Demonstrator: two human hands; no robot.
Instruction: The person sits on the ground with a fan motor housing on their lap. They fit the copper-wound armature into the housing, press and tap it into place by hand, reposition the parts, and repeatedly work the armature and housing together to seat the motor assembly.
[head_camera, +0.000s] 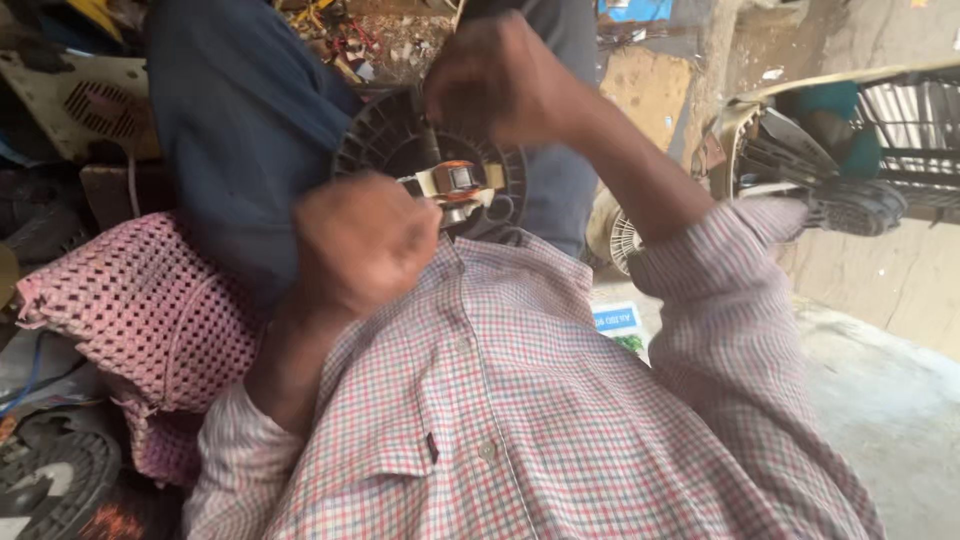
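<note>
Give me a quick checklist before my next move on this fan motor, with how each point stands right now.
1. Left hand closed at the motor: ok.
2. Right hand closed above the motor: ok; anything in it: cannot tell.
3. Motor over the black round housing: ok.
4. Motor seated or fastened: cannot tell.
5. View of the contact point: not ok, knuckles and blur hide it.

A checked shirt (520, 400) — red, white and grey — buttoned front, chest pocket, long sleeves (740, 300) pushed up the forearms.
</note>
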